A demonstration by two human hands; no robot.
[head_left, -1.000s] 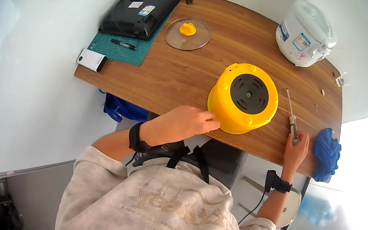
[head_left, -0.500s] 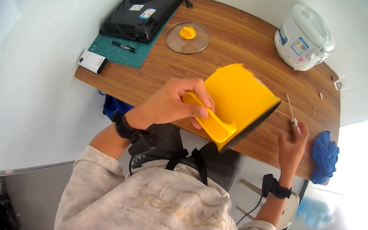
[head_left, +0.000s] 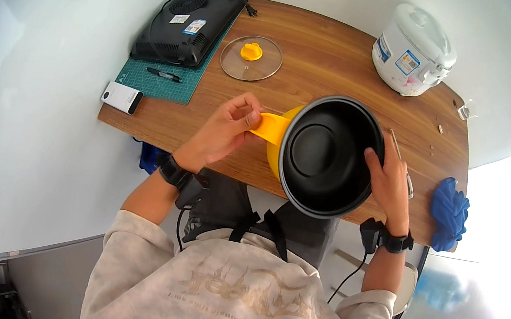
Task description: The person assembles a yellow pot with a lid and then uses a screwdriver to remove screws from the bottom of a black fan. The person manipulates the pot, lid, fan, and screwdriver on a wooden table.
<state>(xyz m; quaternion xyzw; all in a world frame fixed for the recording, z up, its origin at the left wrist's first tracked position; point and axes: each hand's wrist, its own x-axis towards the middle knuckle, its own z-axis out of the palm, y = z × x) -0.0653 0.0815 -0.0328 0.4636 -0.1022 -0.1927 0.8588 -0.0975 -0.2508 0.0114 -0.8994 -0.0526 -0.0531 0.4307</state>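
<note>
My left hand is closed on the yellow handle of a pot, which is yellow outside and black inside, its opening turned toward me. My right hand grips the pot's right rim, thumb over the inner edge. Partly hidden behind that hand, a screwdriver lies on the wooden table. Beyond the pot to the left is a glass lid with a yellow knob.
A black appliance with a cord sits on a green mat, beside a pen and a white device. A white rice cooker stands back right, small bits nearby; a blue cloth lies at the right edge.
The pot, earlier bottom up on the table, has been lifted by its handle and turned over, opening toward me. My right hand has left the screwdriver and taken the rim.
</note>
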